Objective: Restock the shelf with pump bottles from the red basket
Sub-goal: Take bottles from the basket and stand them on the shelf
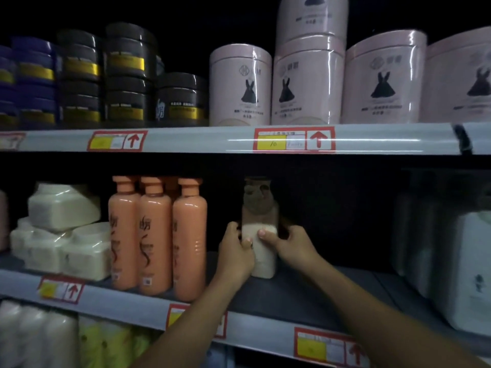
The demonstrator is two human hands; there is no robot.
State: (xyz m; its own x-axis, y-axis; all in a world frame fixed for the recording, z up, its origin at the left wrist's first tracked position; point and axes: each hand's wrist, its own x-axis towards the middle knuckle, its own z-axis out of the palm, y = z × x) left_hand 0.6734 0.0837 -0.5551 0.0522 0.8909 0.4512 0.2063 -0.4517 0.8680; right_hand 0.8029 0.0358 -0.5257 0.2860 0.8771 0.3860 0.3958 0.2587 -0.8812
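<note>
Right now I have both hands on one pale cream pump bottle with a brownish top (261, 235), standing upright on the dark middle shelf (305, 296), set back from the front edge. My left hand (235, 252) wraps its left side and my right hand (289, 247) its right side, so each grip is closed on the bottle, thumbs across the light label. The bottle's upper half sits in deep shadow; I can make out a dark pump head, but its shape is murky. The base is partly covered by my left hand, so I cannot tell whether it fully rests on the shelf.

Just to the left, near but apart, stand the peach-orange plastic bottles with flip caps (156, 235), three in front and at least one more mostly hidden behind. Further left lie white shrink-wrapped packs (63, 235). To the right, a white jug-like container (470, 266) is cut off by the frame, and greyish shapes behind it are too dim to identify.

On the upper shelf sit pink cylindrical tins with a black dress print (308, 86) and stacked black jars with gold bands (127, 73). The red basket is not in view.
</note>
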